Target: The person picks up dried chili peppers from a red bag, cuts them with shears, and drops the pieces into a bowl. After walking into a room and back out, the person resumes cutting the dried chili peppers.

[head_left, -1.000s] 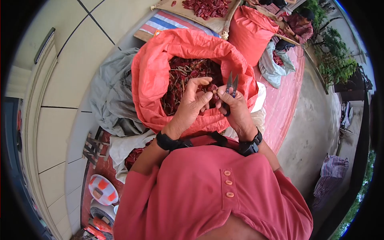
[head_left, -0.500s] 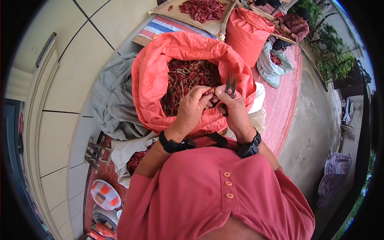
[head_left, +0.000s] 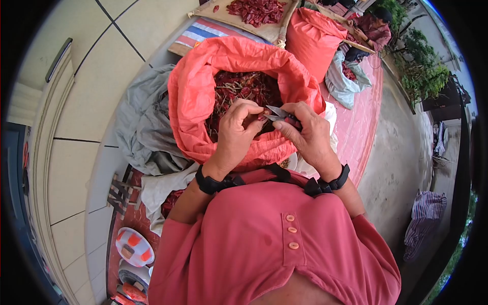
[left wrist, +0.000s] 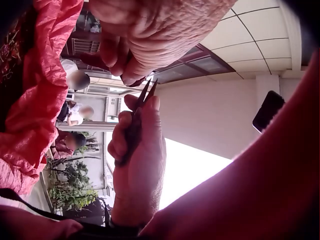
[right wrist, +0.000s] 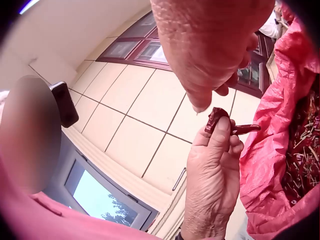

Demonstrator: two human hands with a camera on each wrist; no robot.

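Observation:
In the head view, my left hand (head_left: 234, 136) pinches a dried red chilli (right wrist: 218, 118) between thumb and fingers. The right wrist view shows that chilli with its narrow end (right wrist: 246, 129) sticking out past the fingers. My right hand (head_left: 314, 136) grips dark-handled scissors (head_left: 277, 113), their pointed blades parted and directed at the chilli. Seen from the left wrist, the scissors (left wrist: 134, 127) point up towards the left fingertips. Both hands are over a red woven sack (head_left: 192, 76) with its mouth rolled back, full of dried chillies (head_left: 246, 87) with stalks.
A tied red sack (head_left: 311, 48) and a pale sack of chillies (head_left: 338, 81) stand at the back right. Beyond the sack, a flat tray (head_left: 218, 16) carries loose chillies. A grey bag (head_left: 145, 119) lies left. Another person (head_left: 373, 30) sits at the far right.
The scissors' blades, upright a second ago, have swung left towards the chilli. The right fingers have left the chilli and taken the handles, and the right hand has moved slightly right.

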